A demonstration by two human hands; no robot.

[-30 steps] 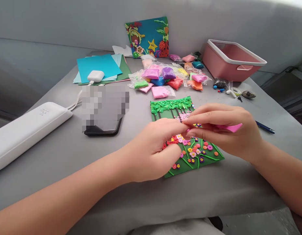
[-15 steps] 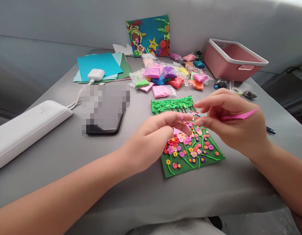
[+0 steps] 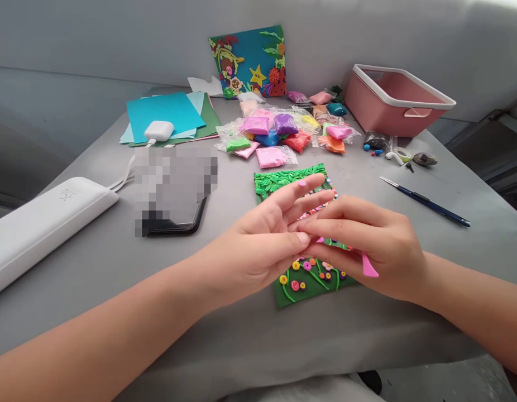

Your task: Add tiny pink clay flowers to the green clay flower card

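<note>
A green clay picture board (image 3: 288, 180) with bright flowers and a leafy green top lies flat on the grey table (image 3: 116, 262). Both hands hover over its middle. My left hand (image 3: 262, 245) has its fingers spread, with a tiny pink clay bit on a fingertip. My right hand (image 3: 367, 243) holds a pink sculpting tool (image 3: 368, 267) whose tip points down and toward me. The fingertips of both hands meet above the flowers. The middle of the board is hidden by them.
Several bagged clay packs (image 3: 283, 134) lie behind the board. A pink bin (image 3: 395, 100) stands at the back right, a blue pen (image 3: 426, 202) to the right. A phone (image 3: 175, 223), a white case (image 3: 41, 223), earbuds case (image 3: 158, 130), coloured paper (image 3: 166, 111) and a finished picture (image 3: 248, 61) are left and behind.
My right hand dropped from a raised position and swung the pink tool from pointing right to pointing down. The left hand opened its fingers and met the right hand over the board.
</note>
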